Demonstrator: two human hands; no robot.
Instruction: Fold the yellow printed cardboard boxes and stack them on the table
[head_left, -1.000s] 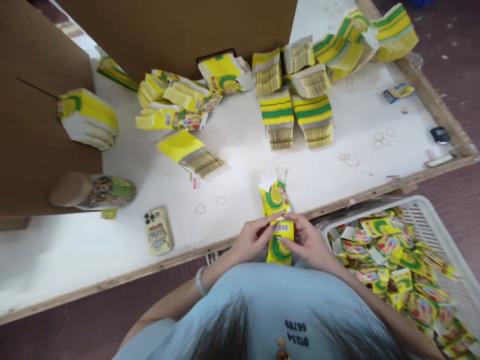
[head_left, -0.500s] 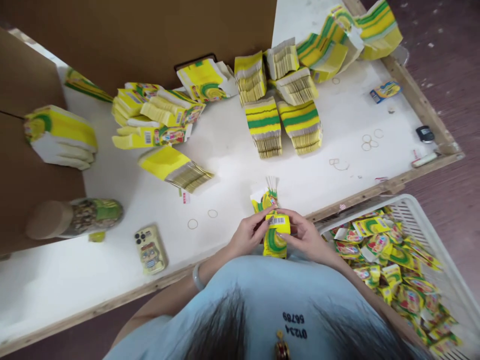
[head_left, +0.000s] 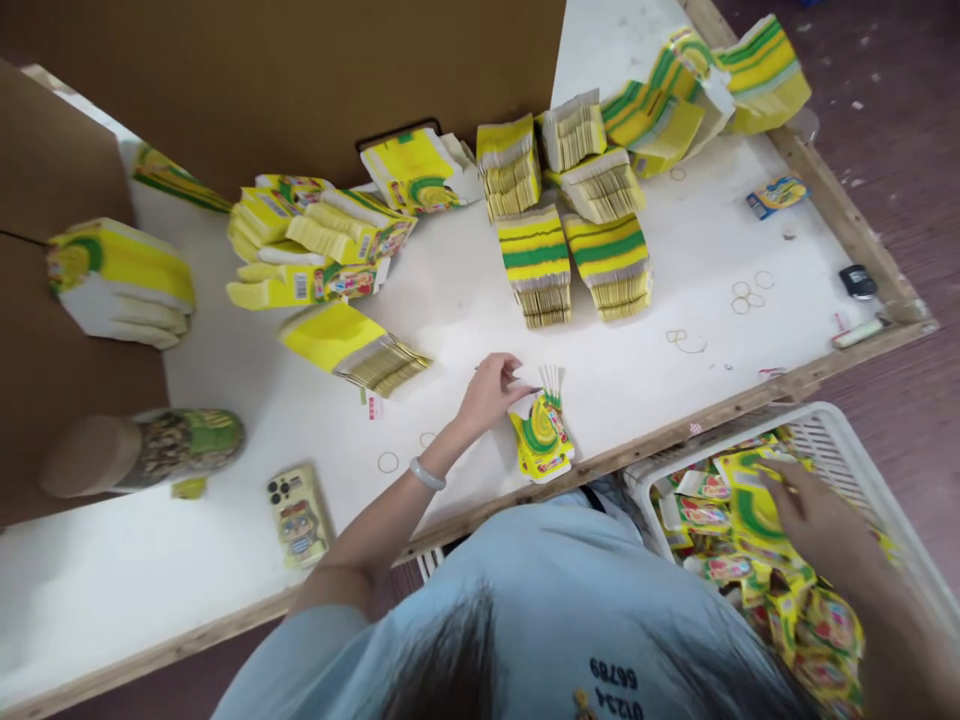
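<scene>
My left hand (head_left: 491,392) is over the table, thumb and fingers apart. Its thumb reaches the white flap of a small pile of flat yellow-and-green printed boxes (head_left: 541,435) near the table's front edge. Several thin white sticks (head_left: 551,380) jut from the far end of this pile. Over the white plastic basket (head_left: 832,425) on the right, my right hand (head_left: 817,515), slightly blurred, has its thumb and fingers on a small yellow-and-green box (head_left: 754,500). Many similar packed boxes (head_left: 814,630) fill the basket below it.
Stacks of folded cartons (head_left: 536,265) stand at mid-table, with more cartons (head_left: 322,240) at the left. A phone (head_left: 300,515), a jar (head_left: 172,445), rubber bands (head_left: 742,298) and a blue-yellow packet (head_left: 778,196) lie around. Brown cardboard (head_left: 300,80) borders the far side.
Both hands were together on a small box at the front edge. My right hand has carried a box right to the basket; my left has moved up and left to the pile.
</scene>
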